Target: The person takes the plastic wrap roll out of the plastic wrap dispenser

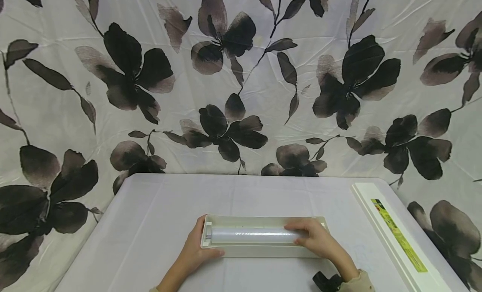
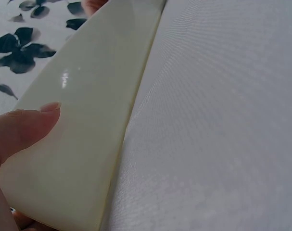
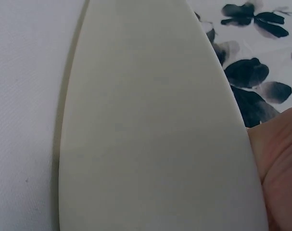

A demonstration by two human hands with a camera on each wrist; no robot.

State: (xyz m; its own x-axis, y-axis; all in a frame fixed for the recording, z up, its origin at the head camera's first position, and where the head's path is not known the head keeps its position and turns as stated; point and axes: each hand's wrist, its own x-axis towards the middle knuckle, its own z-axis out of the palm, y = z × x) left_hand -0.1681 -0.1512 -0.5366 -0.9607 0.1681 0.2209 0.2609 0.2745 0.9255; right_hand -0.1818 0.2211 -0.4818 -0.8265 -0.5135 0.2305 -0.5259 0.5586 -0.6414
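At lower centre, the left hand point(image 1: 196, 243) grips the box point(image 1: 263, 252); the right hand point(image 1: 317, 238) touches the roll point(image 1: 248, 234), pinch unclear, and uneven pulling might jam it.

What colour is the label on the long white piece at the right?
The label is mostly yellow with darker markings; the head view shows it best.

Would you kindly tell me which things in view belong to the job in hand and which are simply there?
In the job:
white box, gripped by the left hand
shiny roll inside it, held by the right hand

Just there:
long white piece with yellow label, untouched, possibly the box's cover
black item by the right sleeve
floral cloth
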